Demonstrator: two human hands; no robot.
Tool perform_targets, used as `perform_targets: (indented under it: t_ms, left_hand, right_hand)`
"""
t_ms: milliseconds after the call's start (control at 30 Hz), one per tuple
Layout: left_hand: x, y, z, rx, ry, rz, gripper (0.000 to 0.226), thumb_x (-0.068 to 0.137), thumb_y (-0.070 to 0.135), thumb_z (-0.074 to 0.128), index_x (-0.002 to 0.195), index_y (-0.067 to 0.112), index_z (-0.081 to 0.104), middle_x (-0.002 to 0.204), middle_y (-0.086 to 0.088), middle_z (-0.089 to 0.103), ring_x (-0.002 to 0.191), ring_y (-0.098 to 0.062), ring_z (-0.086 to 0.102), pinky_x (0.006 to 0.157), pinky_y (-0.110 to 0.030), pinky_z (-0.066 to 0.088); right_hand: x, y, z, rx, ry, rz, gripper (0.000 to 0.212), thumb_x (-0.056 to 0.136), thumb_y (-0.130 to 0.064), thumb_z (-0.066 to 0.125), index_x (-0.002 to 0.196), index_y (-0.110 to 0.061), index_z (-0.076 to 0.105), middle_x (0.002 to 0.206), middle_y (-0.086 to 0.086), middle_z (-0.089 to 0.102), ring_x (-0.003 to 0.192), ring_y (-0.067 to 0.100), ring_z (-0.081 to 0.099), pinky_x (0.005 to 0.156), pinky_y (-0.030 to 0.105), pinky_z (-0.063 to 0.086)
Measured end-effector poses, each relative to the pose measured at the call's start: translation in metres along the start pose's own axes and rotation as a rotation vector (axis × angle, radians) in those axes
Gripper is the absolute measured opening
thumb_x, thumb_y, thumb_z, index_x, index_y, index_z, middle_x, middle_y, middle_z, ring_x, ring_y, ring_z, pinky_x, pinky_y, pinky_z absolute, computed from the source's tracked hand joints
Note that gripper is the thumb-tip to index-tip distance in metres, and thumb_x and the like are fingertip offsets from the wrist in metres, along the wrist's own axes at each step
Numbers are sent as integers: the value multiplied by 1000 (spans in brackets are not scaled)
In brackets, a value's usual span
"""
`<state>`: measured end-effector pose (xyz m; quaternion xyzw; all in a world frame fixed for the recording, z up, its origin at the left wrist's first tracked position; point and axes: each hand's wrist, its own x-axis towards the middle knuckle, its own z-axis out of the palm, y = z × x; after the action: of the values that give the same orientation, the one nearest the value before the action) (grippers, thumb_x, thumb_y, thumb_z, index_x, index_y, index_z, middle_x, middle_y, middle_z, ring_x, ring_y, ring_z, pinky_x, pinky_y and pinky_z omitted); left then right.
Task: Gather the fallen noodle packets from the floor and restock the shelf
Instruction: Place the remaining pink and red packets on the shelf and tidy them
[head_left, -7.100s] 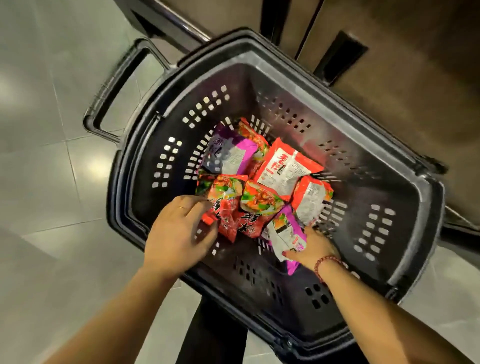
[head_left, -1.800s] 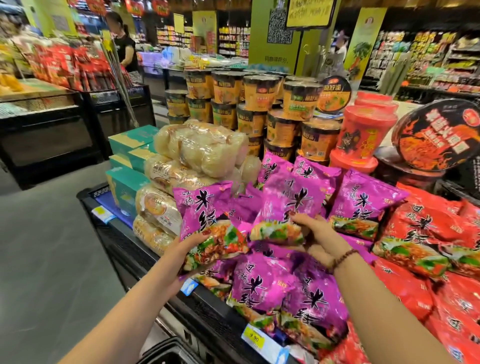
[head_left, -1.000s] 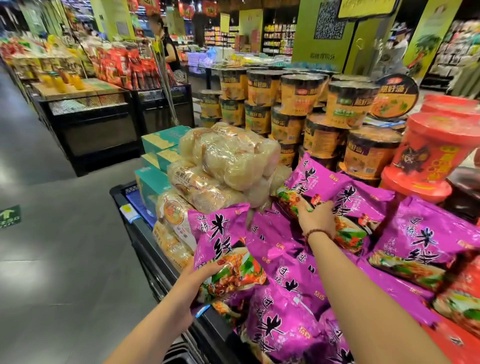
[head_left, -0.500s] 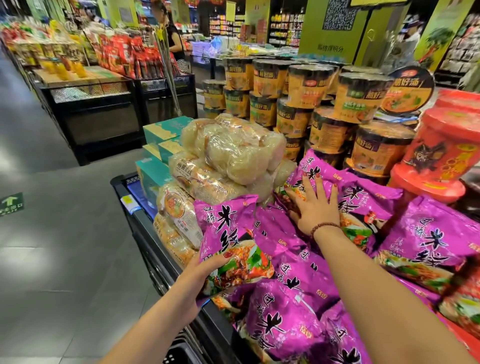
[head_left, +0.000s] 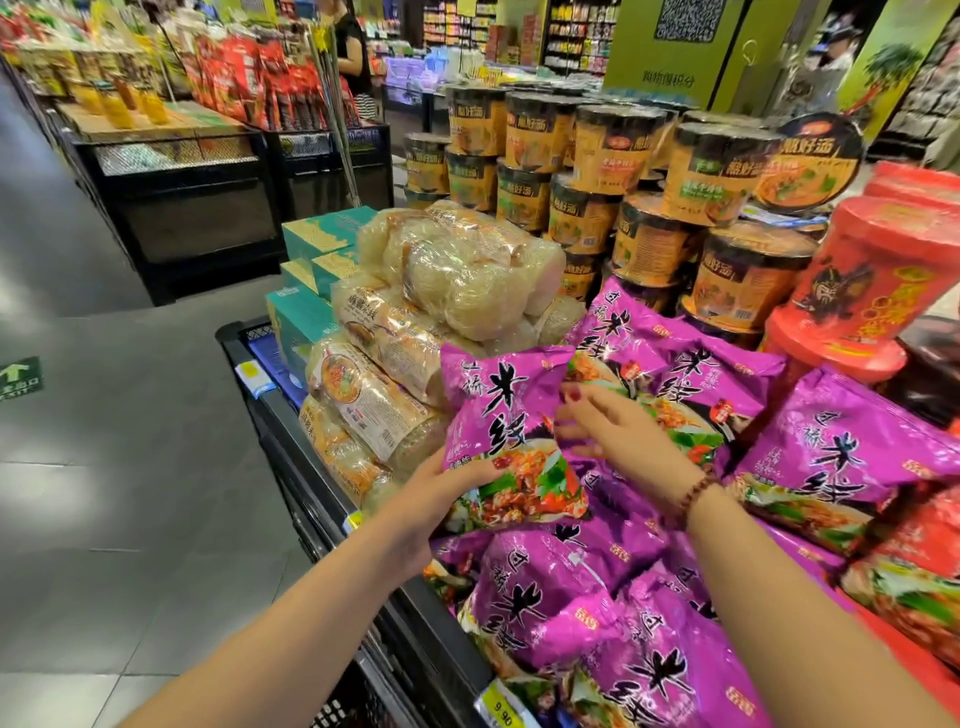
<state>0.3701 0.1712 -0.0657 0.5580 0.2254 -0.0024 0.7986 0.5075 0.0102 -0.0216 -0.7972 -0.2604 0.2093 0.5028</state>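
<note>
Purple noodle packet (head_left: 506, 415) gripped low by left hand (head_left: 431, 499); right hand (head_left: 613, 431), loosely spread, seemingly touches it.

Purple packet (head_left: 506, 415) hides much of left hand (head_left: 431, 501).

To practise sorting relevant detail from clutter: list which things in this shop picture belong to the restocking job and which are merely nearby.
Job: held purple packet, left hand gripping it, right hand beside it, purple pile, shelf.
Nearby: orange cups, red tubs, clear noodle bags, teal boxes.
</note>
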Motion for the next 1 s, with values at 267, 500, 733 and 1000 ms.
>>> perform_targets:
  t_ms: [267, 500, 733, 1000]
  left_hand:
    - [14, -5, 34, 56, -128, 30, 62, 59, 30, 90, 113, 14, 64, 100, -11, 75, 86, -23, 73, 80, -37, 58]
    - [23, -13, 42, 280, 14, 346, 24, 77, 13, 81, 94, 23, 67, 91, 2, 70, 85, -12, 65, 74, -14, 51]
    - [15, -53, 17, 946, -182, 727, 43, 68, 58, 74, 100, 29, 71, 101, 15, 68, 97, 1, 60, 88, -14, 44]
    - [22, -70, 12, 1269, -264, 817, 38, 77, 46, 65, 105, 21, 72, 109, 5, 69, 105, -15, 60, 98, -33, 40]
  right_hand:
    - [-40, 28, -5, 342, 25, 196, 130, 37, -50, 92, 145, -10, 31, 132, 12, 55, 119, 25, 57, 102, 41, 47]
    - [-45, 46, -12, 299, 453, 103, 76, 75, -13, 80, 139, -10, 39, 123, 0, 55, 106, 15, 58, 81, 21, 54]
    - [-15, 82, -31, 231, 905, 79, 66, 76, -26, 80, 128, -4, 46, 115, 7, 54, 112, 27, 56, 98, 33, 44]
    - [-12, 77, -12, -547, 1154, -1, 83, 80, -27, 72, 146, -4, 27, 147, 20, 32, 136, 35, 29, 110, 48, 25]
